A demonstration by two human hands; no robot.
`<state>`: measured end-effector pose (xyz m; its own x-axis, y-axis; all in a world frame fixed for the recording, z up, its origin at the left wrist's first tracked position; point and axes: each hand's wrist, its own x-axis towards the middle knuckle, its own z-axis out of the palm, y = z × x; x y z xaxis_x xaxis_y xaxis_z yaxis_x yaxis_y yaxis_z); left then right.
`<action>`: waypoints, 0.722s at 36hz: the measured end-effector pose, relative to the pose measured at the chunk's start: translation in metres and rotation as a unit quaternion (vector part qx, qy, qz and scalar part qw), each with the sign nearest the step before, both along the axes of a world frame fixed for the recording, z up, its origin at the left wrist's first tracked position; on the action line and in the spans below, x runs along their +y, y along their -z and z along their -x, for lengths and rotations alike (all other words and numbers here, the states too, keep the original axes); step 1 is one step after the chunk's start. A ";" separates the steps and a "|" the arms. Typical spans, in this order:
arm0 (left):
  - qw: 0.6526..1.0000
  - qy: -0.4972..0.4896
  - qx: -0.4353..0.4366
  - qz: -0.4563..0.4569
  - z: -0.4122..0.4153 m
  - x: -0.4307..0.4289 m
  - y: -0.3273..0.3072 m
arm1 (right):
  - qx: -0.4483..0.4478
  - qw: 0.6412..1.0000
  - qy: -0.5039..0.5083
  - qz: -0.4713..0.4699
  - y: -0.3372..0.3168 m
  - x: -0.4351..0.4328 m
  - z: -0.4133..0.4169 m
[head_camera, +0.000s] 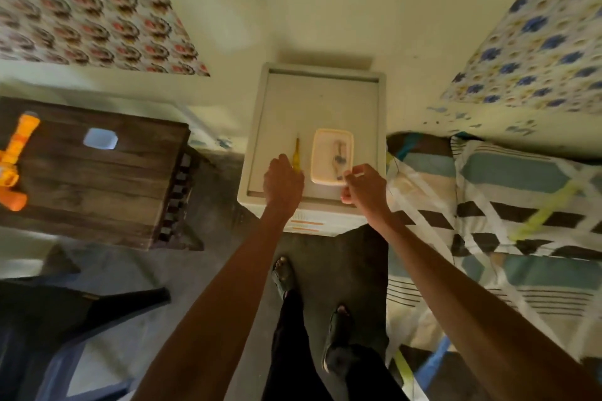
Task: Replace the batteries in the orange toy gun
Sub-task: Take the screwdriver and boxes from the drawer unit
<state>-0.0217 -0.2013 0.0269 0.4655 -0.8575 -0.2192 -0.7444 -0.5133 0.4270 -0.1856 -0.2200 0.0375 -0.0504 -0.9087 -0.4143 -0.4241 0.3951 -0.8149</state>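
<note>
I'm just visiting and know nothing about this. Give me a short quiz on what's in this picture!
1. True or false: the orange toy gun lies on the bed.
2. The left hand grips the: A) yellow screwdriver B) toy gun C) chair.
3. Fill in: the right hand holds a corner of the cream ____.
Key: 1 false, it lies on the wooden table; 2 A; 3 tray.

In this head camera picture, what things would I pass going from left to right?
orange toy gun → dark wooden table → yellow screwdriver → cream tray → patterned bedding
</note>
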 end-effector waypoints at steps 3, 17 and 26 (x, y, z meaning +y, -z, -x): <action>1.000 -0.006 0.009 -0.007 -0.006 -0.010 -0.002 | -0.017 0.999 0.021 -0.035 -0.003 -0.003 -0.006; 0.978 -0.077 0.186 0.050 -0.096 0.040 -0.034 | -0.009 0.998 -0.058 0.004 -0.042 0.010 -0.062; 0.954 -0.222 0.184 0.084 -0.180 0.094 -0.061 | -0.015 0.983 -0.178 -0.032 -0.060 0.016 -0.161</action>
